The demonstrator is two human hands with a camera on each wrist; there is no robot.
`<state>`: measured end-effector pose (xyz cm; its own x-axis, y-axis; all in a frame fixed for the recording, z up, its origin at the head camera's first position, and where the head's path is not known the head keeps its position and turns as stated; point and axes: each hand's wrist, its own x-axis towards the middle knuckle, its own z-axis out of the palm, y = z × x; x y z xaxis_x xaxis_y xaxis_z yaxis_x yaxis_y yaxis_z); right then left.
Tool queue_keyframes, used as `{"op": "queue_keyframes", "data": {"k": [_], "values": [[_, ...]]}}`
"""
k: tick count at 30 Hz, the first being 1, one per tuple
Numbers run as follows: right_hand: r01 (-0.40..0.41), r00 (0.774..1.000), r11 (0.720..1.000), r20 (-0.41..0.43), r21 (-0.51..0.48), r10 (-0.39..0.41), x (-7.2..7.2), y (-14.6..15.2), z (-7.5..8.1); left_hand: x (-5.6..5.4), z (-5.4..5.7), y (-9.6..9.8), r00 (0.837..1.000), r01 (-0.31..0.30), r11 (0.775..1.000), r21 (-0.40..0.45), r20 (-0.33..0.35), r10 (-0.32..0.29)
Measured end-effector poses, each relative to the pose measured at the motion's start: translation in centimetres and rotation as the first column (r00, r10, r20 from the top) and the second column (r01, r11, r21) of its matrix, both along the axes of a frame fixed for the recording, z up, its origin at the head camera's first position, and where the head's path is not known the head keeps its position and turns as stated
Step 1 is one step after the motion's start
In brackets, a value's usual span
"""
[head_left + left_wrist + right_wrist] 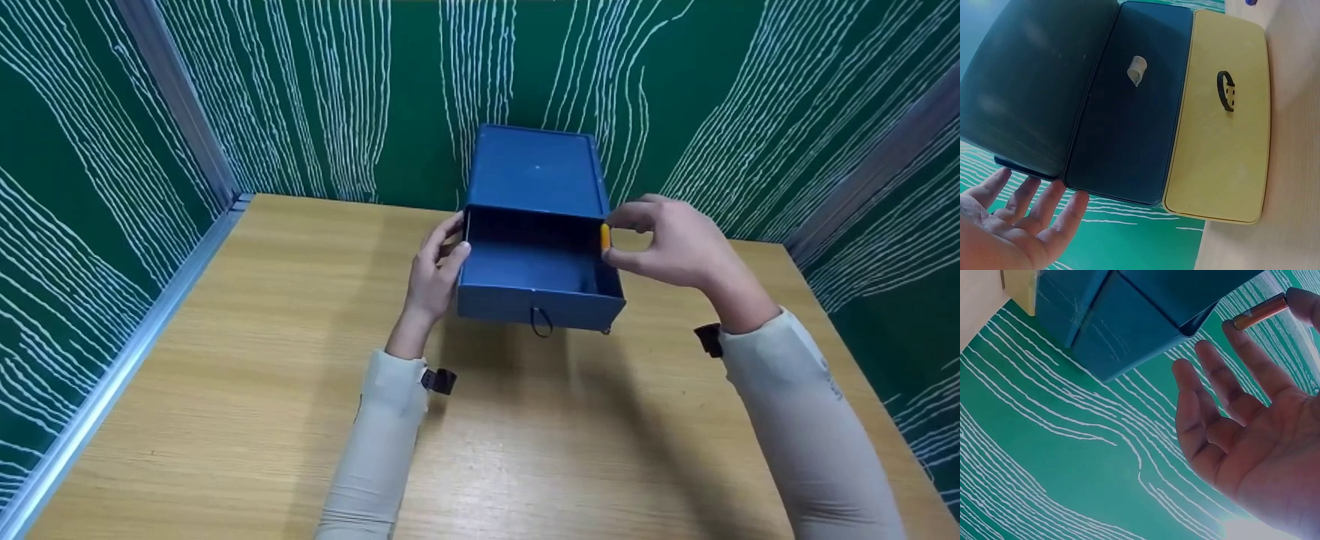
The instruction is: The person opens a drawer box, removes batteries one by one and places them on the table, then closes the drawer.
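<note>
- Right hand [675,244] is pinching a small orange battery-like cylinder [606,238] between thumb and finger, by the right edge of the pulled-out blue plastic drawer [502,302].
- Left hand [435,276] is touching the drawer unit's left side, its fingers extending nearly straight.
- Blue box-shaped drawer unit [537,169] is standing toward the far side of the pale wooden table [262,360].

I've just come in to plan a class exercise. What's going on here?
A person's right hand pinches a small orange cylinder, apparently a battery, near the right side of the pulled-out top drawer. The left hand touches the left side of the drawer unit. The blue middle drawer and yellow bottom drawer are closed.
</note>
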<state>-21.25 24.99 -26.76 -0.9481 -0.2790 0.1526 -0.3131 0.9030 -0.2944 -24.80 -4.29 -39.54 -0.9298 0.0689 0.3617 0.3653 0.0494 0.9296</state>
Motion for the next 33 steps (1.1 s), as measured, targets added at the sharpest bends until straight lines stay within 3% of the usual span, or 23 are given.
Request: {"op": "queue_keyframes", "data": {"k": [12,33], "values": [[0.031,1.0,0.999,0.003,-0.016,-0.031,-0.4,1.6,-0.7,0.0,0.0,0.1,0.999,0.016,0.999,0.03,-0.036,-0.014],[0.044,0.997,0.999,0.062,-0.002,-0.044,-1.1,3.0,-2.4,0.0,0.1,0.1,1.0,0.006,1.0,0.01,-0.01,-0.006]]}}
